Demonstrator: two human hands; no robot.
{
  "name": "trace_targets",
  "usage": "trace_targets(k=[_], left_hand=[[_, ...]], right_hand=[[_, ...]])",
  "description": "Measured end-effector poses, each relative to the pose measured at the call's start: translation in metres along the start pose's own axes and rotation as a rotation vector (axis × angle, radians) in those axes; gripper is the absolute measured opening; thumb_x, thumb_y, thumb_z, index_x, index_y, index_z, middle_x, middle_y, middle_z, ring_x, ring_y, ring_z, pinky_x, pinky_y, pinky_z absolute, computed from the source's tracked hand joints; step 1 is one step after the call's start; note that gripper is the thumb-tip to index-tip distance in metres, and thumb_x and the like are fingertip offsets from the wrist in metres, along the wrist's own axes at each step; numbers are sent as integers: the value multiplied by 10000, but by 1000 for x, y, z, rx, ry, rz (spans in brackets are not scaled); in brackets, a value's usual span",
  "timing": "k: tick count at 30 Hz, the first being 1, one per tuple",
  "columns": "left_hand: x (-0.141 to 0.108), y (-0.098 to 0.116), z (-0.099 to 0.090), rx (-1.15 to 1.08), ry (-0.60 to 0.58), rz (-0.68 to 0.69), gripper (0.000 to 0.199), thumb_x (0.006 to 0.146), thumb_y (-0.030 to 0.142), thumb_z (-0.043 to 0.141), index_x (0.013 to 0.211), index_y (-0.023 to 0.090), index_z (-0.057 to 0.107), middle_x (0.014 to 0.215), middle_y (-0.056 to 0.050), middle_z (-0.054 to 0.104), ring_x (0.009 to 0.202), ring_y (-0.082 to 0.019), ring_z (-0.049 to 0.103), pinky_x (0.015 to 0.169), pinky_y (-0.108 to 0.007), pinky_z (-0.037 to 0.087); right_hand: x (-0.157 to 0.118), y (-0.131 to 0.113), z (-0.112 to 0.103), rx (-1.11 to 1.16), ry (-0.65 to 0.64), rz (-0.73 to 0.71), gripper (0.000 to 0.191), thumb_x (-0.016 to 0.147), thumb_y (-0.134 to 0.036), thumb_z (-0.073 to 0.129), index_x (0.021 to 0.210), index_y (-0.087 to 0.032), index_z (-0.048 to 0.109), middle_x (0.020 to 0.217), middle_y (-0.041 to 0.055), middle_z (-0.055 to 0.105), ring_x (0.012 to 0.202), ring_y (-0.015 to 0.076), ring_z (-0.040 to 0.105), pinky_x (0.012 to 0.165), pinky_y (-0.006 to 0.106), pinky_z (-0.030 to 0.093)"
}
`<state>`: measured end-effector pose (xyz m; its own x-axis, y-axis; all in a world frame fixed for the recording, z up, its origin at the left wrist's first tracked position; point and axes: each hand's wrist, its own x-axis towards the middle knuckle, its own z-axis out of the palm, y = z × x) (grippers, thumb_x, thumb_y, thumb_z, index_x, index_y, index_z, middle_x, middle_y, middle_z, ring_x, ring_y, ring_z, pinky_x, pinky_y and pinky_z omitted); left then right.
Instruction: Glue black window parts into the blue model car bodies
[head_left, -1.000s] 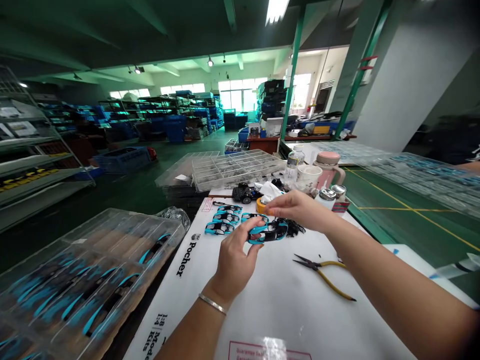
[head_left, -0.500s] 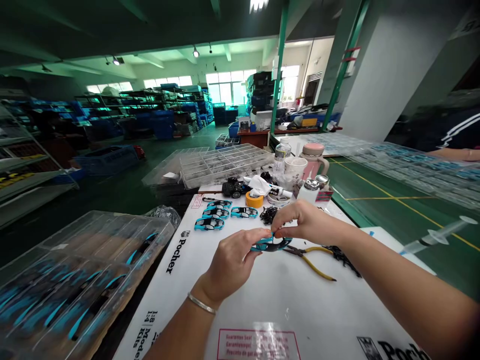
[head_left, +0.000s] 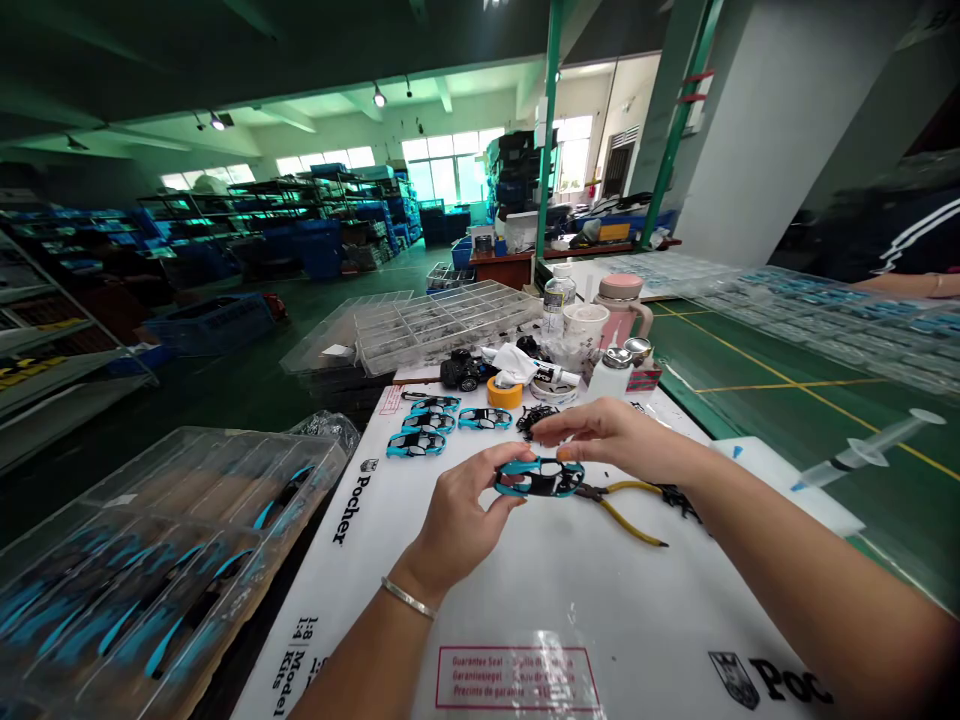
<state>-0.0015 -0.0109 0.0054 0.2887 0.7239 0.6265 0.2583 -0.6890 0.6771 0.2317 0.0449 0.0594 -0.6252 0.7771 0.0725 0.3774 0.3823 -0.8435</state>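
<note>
In the head view my left hand (head_left: 459,515) pinches the left end of a small blue and black model car body (head_left: 541,479) between thumb and fingers, above the white work surface. Over its right side is my right hand (head_left: 626,437), fingers stretched forward and apart from the thumb. The right thumb tip is at the body's upper edge; whether it touches I cannot tell. Just beyond the held body, yellow-handled pliers (head_left: 634,520) lie on the surface. Several similar car bodies (head_left: 416,444) rest farther back on the left, near a heap of small black parts (head_left: 531,420).
At left stands a clear compartment tray (head_left: 225,470) with blue and black parts. Orange tape (head_left: 504,392), a black toy-like chassis (head_left: 463,370), a pump bottle (head_left: 611,375) and a pink mug (head_left: 621,308) stand behind. A syringe (head_left: 870,452) lies at right. Another person's sleeve (head_left: 926,235) shows far right.
My right fingers have lifted off the top of the car body and spread. The body has tilted, so its window openings now show. My left hand keeps its hold.
</note>
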Motion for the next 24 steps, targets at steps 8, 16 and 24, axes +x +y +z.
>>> trace_targets(k=[8, 16, 24], left_hand=[[12, -1, -4, -350, 137, -607, 710, 620, 189, 858, 1261, 215, 555, 1137, -78, 700, 904, -179, 687, 773, -282, 599], [14, 1, -5, -502, 183, -730, 743, 618, 271, 869, 1277, 160, 544, 989, -95, 746, 925, -209, 693, 780, -288, 559], [15, 4, -4, -537, 173, -775, 724, 641, 290, 854, 1278, 143, 544, 973, -109, 748, 728, -145, 669, 681, -251, 530]], right_hand=[[-26, 9, 41, -280, 768, -275, 138, 908, -331, 628, 936, -222, 707, 980, 70, 694, 917, 227, 644, 748, 351, 551], [-20, 13, 62, -697, 676, -659, 213, 846, -157, 705, 1051, -206, 674, 1059, 74, 671, 1139, 273, 544, 936, 445, 523], [-18, 13, 70, -709, 667, -652, 237, 890, -73, 588, 1056, -221, 668, 1057, 60, 681, 1142, 270, 551, 908, 451, 551]])
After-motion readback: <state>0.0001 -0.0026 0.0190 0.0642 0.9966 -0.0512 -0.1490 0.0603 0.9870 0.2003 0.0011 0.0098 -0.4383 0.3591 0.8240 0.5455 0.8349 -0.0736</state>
